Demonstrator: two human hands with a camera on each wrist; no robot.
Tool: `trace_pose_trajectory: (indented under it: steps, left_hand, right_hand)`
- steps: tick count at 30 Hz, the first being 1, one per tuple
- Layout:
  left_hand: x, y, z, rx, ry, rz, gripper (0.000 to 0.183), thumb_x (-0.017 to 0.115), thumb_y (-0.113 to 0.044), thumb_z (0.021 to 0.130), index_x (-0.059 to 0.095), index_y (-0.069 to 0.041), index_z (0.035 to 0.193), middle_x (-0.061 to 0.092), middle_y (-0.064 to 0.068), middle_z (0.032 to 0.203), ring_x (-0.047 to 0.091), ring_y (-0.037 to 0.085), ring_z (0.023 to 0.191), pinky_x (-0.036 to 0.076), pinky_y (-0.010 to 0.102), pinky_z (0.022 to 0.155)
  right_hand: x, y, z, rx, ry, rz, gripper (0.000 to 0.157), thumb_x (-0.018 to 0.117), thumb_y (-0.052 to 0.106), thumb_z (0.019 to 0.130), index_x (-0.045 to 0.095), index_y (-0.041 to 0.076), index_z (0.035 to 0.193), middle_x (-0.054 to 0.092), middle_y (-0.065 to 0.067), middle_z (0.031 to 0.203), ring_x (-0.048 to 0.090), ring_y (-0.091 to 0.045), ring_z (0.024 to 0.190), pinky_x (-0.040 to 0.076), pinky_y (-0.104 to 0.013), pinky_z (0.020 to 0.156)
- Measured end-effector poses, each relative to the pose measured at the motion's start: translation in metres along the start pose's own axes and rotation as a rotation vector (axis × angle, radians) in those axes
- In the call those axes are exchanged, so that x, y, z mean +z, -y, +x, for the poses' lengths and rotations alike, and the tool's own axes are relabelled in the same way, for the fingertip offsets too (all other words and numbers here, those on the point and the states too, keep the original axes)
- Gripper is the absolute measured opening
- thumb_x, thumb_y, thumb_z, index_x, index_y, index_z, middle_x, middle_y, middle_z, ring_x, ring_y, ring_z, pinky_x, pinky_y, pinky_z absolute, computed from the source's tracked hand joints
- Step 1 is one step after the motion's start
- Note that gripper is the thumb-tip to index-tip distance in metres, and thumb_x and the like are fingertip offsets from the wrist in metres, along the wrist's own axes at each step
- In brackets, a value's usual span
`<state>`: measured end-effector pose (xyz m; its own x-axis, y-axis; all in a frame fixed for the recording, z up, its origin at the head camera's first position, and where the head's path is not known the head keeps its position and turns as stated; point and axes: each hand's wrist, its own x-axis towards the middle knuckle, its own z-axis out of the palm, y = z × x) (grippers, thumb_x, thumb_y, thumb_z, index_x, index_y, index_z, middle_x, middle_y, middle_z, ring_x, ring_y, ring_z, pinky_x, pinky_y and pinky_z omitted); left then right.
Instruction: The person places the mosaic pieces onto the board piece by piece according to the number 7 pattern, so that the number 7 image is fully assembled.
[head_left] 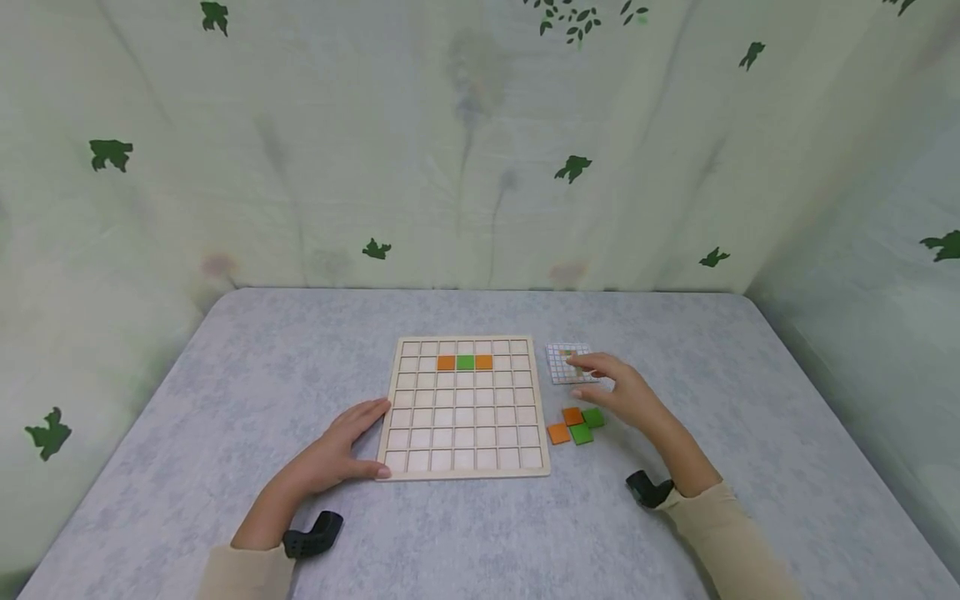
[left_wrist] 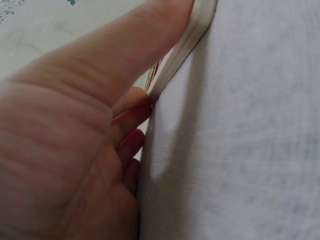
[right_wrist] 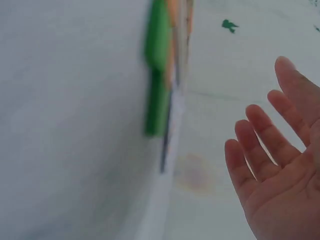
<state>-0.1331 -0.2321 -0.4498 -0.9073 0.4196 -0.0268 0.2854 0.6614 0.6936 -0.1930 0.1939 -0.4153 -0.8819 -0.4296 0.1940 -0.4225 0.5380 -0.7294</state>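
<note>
A pale cloth (head_left: 435, 142) with leaf shapes rises behind the bench (head_left: 465, 542), and each sleeve ends near a black wrist device. Beside the board's right edge sits a loose cluster of two orange tiles (head_left: 558, 433) and two green tiles (head_left: 593, 417), on the near side of the pattern card (head_left: 558, 375). My right grip (head_left: 622, 393) covers part of that card from above; thumb and fingers stand apart with nothing between them. The right wrist view is blurred, but my fingertips seem clear of the card. The gridded board (head_left: 465, 417) lies between my hands, an orange-green-orange row in its second line from the far edge. My left grip (head_left: 341, 450) rests spread against its left side, thumb at the near corner, fingers fairly straight.
</note>
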Motion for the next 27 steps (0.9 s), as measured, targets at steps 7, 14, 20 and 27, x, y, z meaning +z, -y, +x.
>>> trace_pose_trajectory:
  steps: [7,14,20,27]
  left_hand:
    - [0.000,0.001,0.000,0.006,-0.003,0.003,0.096,0.074,-0.045,0.067,0.028,-0.005,0.141,0.024,0.018,0.143,0.014,0.040,0.129,0.019,0.060,0.096]
    - [0.001,0.002,0.000,-0.001,-0.004,0.000,0.096,0.074,-0.045,0.067,0.028,-0.005,0.141,0.025,0.018,0.142,0.014,0.040,0.129,0.018,0.060,0.096]
    - [0.001,0.002,0.000,-0.011,-0.004,-0.003,0.097,0.075,-0.046,0.066,0.028,-0.005,0.141,0.025,0.018,0.143,0.014,0.039,0.129,0.017,0.059,0.097]
    - [0.003,0.003,0.001,-0.012,-0.007,-0.006,0.097,0.075,-0.045,0.066,0.028,-0.005,0.141,0.024,0.017,0.143,0.014,0.039,0.130,0.018,0.059,0.097]
  right_hand:
    - [-0.003,-0.024,-0.026,0.066,0.062,0.021,0.048,0.072,0.013,0.076,0.055,0.005,0.121,0.053,-0.012,0.118,0.051,-0.030,0.103,0.041,-0.045,0.086]
    - [-0.001,-0.035,-0.037,0.118,0.139,-0.036,0.039,0.071,0.017,0.077,0.061,0.008,0.113,0.056,-0.004,0.113,0.051,-0.022,0.104,0.040,-0.042,0.089]
    - [0.001,-0.032,-0.037,0.155,0.150,-0.077,0.024,0.071,0.015,0.078,0.063,0.010,0.101,0.056,0.001,0.099,0.051,-0.017,0.091,0.043,-0.038,0.081]
    - [-0.001,-0.020,-0.025,0.159,0.137,-0.101,0.024,0.069,0.017,0.080,0.061,0.007,0.100,0.058,0.002,0.091,0.052,-0.015,0.082,0.045,-0.034,0.074]
